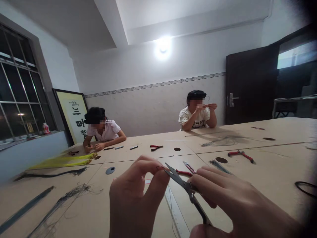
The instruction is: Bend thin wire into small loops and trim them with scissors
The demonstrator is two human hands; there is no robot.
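So, at the near left of the table (95,213) there's a grey wire bundle (27,208), with a yellow bundle (59,161) farther back and a person in a light top (106,130) bent over the far left side. Next along is a grey disc (110,170), then the left hand (136,195), thumb and finger pinching a tiny reddish loop (159,167). That loop's up above the table, right by the scissors (189,187), blades slightly apart. Ruler (177,216) lies underneath. Right hand (235,198) has its fingers wrapped round the scissor handles. Far side, another person (195,115) has both hands raised. Last, red-handled pliers (240,155) and, at the right edge, a black ring (304,189).
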